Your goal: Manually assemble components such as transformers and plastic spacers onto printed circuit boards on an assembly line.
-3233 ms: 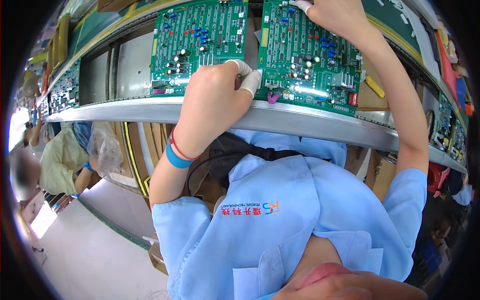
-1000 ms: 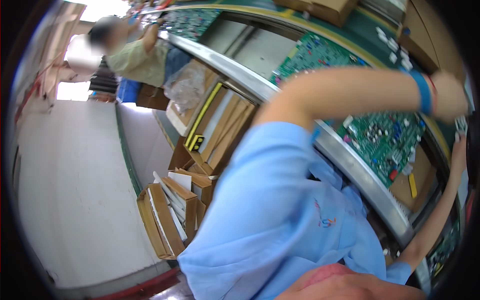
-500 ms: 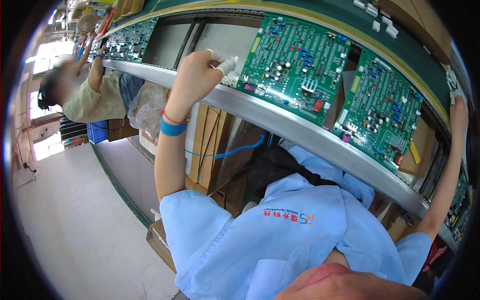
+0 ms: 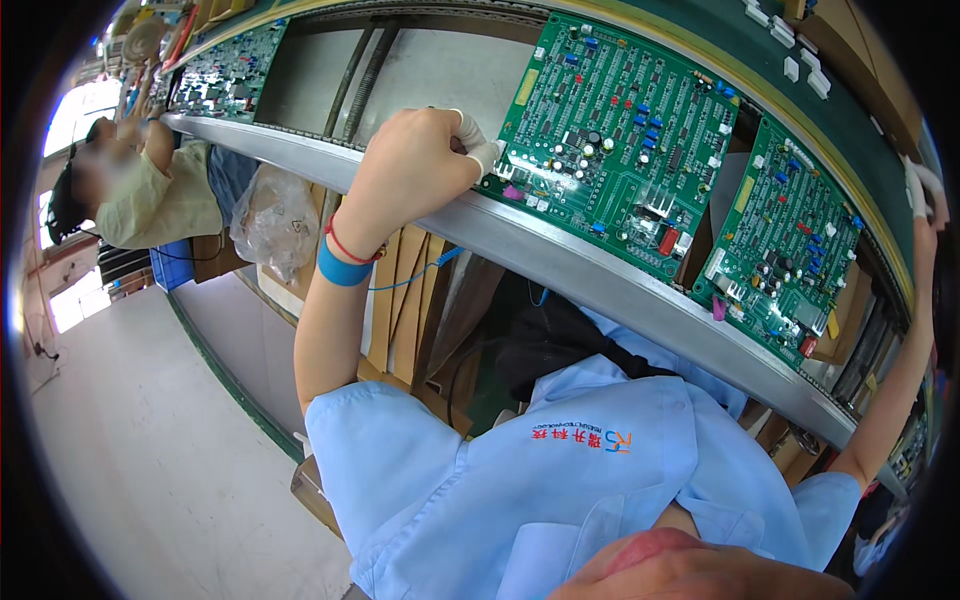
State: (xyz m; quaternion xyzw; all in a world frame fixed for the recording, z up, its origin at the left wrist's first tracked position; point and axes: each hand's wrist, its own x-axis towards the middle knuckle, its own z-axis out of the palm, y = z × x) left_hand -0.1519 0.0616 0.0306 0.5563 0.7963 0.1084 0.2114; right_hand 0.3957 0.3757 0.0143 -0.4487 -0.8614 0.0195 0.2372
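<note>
- PCB: green, dense w/ blue, red, white comps.
- L hand: fingertips narrow, at PCB edge (held item, if any, hidden).
- R hand: far R, grip unclear.

Light-blue shirt; blue wristband; white finger cots.

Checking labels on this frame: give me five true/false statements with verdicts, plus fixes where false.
1. The left hand is at the left edge of a green circuit board. True.
2. White covers are on fingers of the left hand. True.
3. The blue wristband is on the right wrist. False: the blue wristband is on the left wrist.
4. The right hand is at the picture's far right. True.
5. The plastic bag lies on a board. False: the plastic bag is below the metal rail.
</note>
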